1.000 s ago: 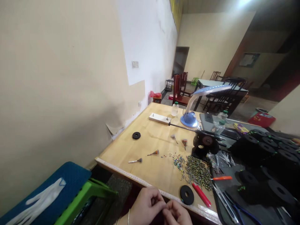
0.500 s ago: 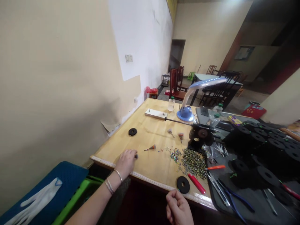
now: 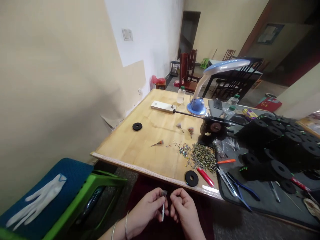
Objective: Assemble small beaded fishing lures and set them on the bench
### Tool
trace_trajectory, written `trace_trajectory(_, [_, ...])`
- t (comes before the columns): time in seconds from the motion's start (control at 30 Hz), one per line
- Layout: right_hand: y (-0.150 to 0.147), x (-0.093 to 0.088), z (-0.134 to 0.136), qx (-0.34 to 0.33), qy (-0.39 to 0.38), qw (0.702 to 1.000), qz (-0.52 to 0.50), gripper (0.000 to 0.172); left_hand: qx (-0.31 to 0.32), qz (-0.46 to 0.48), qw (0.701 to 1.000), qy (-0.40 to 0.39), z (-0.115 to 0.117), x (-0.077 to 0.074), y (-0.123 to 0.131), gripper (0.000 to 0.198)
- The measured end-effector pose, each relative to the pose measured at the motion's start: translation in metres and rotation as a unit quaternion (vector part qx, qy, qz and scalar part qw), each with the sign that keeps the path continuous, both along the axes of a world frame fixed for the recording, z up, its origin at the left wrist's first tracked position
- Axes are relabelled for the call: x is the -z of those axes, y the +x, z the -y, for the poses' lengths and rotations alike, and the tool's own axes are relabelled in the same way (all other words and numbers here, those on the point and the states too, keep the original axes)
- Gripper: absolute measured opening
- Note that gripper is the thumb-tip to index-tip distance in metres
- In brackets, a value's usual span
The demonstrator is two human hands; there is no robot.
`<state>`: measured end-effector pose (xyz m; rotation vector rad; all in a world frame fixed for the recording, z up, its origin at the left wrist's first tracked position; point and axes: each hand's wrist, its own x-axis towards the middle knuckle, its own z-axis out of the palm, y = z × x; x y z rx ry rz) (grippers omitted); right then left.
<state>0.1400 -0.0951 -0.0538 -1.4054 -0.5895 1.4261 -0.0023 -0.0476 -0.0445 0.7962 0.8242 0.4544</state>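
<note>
My left hand [image 3: 152, 206] is in front of the table's near edge, finger and thumb closed on a small piece with a dark grey head and a thin white stem [image 3: 163, 212]. Close beside it, my right hand [image 3: 183, 208] is in a pinch; whatever its fingertips hold, if anything, is too small to make out. Just beyond the right hand lies a black foam ring [image 3: 191, 183] with a red stick [image 3: 205, 176] to its right. Farther up the table are a small orange-tipped cone [image 3: 157, 143] and two similar cones.
Piles of small metal pieces [image 3: 203, 158] and coloured beads [image 3: 184, 150] lie at the centre right. Beyond are a black clamp device [image 3: 215, 128] and a blue lamp [image 3: 197, 107]. Black foam spools [image 3: 282, 166] and blue-handled pliers [image 3: 243, 188] occupy the grey mat. A white glove [image 3: 41, 200] lies at left.
My left hand has left the tabletop and come back beside my right hand, with the small grey-headed piece in it. The camera view has tilted downward.
</note>
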Motion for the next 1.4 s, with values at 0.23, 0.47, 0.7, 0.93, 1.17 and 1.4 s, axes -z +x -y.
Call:
trace_trajectory(0.23, [0.000, 0.002, 0.004, -0.016, -0.026, 1.000, 0.002, 0.048, 0.013, -0.020, 1.000, 0.012, 0.005, 0.006, 0.005, 0.034])
trace_trajectory(0.47, [-0.002, 0.002, 0.002, -0.027, -0.030, 0.999, 0.000, 0.049, 0.038, -0.062, 0.994, 0.082, 0.005, 0.004, 0.003, 0.036])
trace_trajectory(0.7, [-0.004, 0.001, 0.000, -0.026, -0.024, 0.999, 0.004, 0.049, 0.045, -0.046, 0.995, 0.082, 0.005, 0.005, 0.004, 0.035])
trace_trajectory(0.93, [-0.002, 0.004, 0.000, -0.032, -0.043, 0.999, -0.002, 0.048, 0.015, -0.031, 0.999, 0.042, 0.005, 0.005, 0.004, 0.033])
trace_trajectory(1.17, [0.002, 0.010, 0.007, -0.073, -0.057, 0.996, -0.018, 0.045, -0.006, -0.095, 0.993, 0.077, 0.001, 0.009, 0.005, 0.032])
trace_trajectory(1.4, [-0.003, 0.010, 0.011, -0.100, -0.062, 0.991, -0.069, 0.037, -0.010, -0.108, 0.984, 0.143, 0.000, 0.013, 0.004, 0.028])
